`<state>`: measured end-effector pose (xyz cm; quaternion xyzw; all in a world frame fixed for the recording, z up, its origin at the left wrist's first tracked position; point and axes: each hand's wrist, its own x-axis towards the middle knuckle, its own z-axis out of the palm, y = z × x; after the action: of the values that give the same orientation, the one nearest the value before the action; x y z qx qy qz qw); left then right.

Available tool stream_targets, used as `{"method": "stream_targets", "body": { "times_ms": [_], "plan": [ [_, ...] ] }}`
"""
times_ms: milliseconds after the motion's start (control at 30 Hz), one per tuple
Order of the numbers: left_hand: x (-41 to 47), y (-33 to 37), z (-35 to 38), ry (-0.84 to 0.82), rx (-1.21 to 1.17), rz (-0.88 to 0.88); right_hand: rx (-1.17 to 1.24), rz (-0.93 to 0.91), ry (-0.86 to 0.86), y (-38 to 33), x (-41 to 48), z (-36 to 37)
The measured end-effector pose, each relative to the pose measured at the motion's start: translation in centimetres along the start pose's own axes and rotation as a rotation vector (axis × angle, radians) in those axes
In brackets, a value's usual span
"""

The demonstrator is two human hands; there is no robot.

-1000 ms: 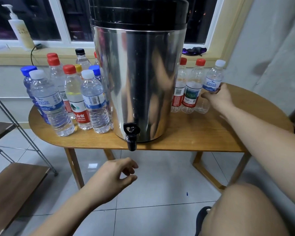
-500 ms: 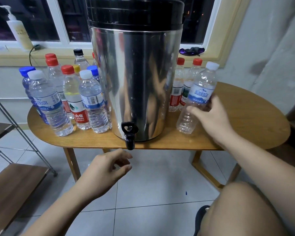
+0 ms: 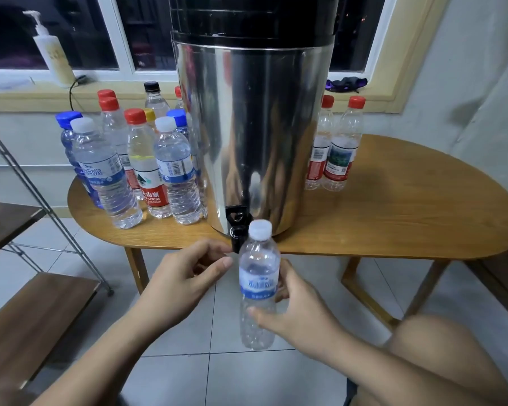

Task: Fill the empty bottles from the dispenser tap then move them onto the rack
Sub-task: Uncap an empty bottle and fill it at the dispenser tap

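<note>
Right hand (image 3: 294, 313) grips the bottle (image 3: 258, 291) around its lower half, thumb across the front, fingers wrapped behind the blue label; the bottle is upright, clear, with its white cap (image 3: 260, 230) on, and no water line can be made out in it. It is held off the table, in front of the near edge, over the tiled floor; the cap sits just right of the black tap (image 3: 235, 222) and level with the spout.

Left hand (image 3: 182, 278) is half curled and holds nothing; its thumb tip is just beside the bottle's shoulder and its forefinger close to the spout. Whether it touches the spout cannot be told.

The dispenser (image 3: 252, 127) is a steel drum with a black lid, standing on the wooden table (image 3: 393, 218) with its tap overhanging the edge. To its left is a cluster of capped bottles (image 3: 173, 168), caps red, blue, white, yellow and black; to its right, 2 red-capped bottles (image 3: 339, 148) side by side.

The rack (image 3: 27, 317) is at far left, with wooden shelves on a wire frame. On the windowsill are a pump bottle (image 3: 52, 54) and a dark crumpled item (image 3: 346, 83). A bare knee (image 3: 440, 361) shows at lower right.
</note>
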<state>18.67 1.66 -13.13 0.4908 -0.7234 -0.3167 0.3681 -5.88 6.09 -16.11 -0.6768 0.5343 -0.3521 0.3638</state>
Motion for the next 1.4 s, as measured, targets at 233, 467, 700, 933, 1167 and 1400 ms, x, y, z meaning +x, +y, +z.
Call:
{"method": "stream_targets", "body": {
  "times_ms": [233, 467, 700, 933, 1167, 1400],
  "plan": [
    [-0.3, 0.7, -0.5, -0.081, -0.048, 0.002, -0.179, 0.107, -0.21, 2.3, 0.2, 2.1],
    [-0.3, 0.6, -0.5, -0.178, 0.081, 0.045, -0.281, 0.122, -0.272, 3.2, 1.4, 1.9],
    [-0.3, 0.3, 0.0, -0.214, 0.131, 0.029, -0.232, 0.115, -0.294, 2.6, 1.8, 1.3],
    [0.2, -0.4, -0.5, -0.286, 0.153, 0.042, -0.165, 0.066, -0.253, 2.0, 1.6, 0.8],
    [0.7, -1.1, -0.5, -0.227, 0.16, 0.096, -0.133, 0.027, -0.224, 2.2, 1.6, 0.8],
    [0.8, -1.1, 0.8, -0.1, 0.255, 0.082, -0.113, 0.033, -0.198, 3.0, 1.5, 1.0]
  ]
}}
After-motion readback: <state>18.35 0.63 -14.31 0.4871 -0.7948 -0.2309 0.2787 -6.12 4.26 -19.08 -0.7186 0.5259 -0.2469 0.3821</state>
